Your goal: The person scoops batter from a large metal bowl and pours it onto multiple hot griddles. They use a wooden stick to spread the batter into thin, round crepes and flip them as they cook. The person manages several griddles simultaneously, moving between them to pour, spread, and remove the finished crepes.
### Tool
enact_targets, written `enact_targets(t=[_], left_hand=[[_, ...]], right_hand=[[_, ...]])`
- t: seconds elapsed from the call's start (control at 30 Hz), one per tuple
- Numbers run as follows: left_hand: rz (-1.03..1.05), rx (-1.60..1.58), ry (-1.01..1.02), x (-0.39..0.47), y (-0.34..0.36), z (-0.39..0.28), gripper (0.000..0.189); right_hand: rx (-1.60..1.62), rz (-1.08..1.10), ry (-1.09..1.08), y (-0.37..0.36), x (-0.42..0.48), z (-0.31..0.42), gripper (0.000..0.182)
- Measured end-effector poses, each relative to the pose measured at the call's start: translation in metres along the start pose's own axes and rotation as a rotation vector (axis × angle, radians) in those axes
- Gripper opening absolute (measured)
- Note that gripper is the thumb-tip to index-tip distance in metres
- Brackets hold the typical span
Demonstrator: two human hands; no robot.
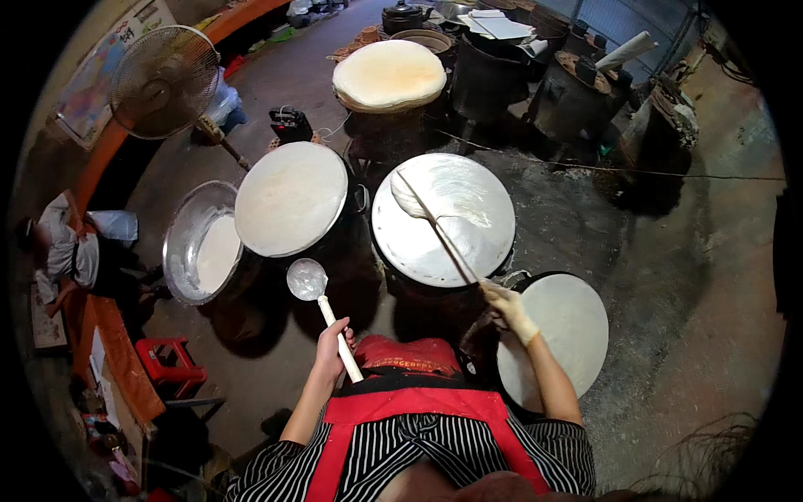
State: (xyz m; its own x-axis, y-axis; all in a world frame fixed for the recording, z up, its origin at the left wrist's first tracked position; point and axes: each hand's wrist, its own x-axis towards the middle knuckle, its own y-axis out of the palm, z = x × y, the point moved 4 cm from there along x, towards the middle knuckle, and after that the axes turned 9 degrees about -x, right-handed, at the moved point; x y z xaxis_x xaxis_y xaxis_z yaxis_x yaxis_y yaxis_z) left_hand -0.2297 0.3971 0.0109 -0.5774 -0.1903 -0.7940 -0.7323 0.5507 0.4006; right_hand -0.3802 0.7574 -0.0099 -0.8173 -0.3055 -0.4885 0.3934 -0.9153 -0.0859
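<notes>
My left hand (332, 351) grips the pale handle of a metal ladle (307, 280), its bowl held up below the left griddle. My right hand (511, 309), in a pale glove, holds a long thin stick (442, 235) that reaches across the middle round griddle (464, 257). A lump of wet batter or dough (406, 194) lies at the stick's far end, with thin streaks spread to its right. A pale round sheet (292, 199) covers the left griddle. Another pale round sheet or surface (564, 332) lies beneath and beside my right forearm.
A metal basin (172, 251) with white batter or flour stands at the left. Stacked round flatbreads (389, 74) sit beyond the griddles. A standing fan (164, 81), a red plastic stool (170, 367) and black stoves (486, 78) surround the place. A person (69, 245) is at the far left.
</notes>
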Motion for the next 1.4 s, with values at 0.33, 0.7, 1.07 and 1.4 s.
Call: enact_targets(t=[0.33,0.7,1.07,1.4], left_hand=[[-0.027,0.004,0.094,-0.015,0.001,-0.002,0.013],[-0.146,0.188,0.084,-0.037,-0.009,0.007,0.017],[0.126,0.449,0.005,-0.003,0.026,-0.044,0.011],[0.258,0.567,-0.039,0.034,-0.055,-0.125,0.008]], right_hand=[[-0.082,0.057,-0.037,-0.019,0.077,0.002,0.039],[-0.067,0.126,-0.058,-0.036,0.063,0.029,0.039],[0.062,-0.297,0.016,0.025,-0.027,-0.011,0.035],[0.554,-0.354,0.085,0.184,-0.127,-0.053,0.043]])
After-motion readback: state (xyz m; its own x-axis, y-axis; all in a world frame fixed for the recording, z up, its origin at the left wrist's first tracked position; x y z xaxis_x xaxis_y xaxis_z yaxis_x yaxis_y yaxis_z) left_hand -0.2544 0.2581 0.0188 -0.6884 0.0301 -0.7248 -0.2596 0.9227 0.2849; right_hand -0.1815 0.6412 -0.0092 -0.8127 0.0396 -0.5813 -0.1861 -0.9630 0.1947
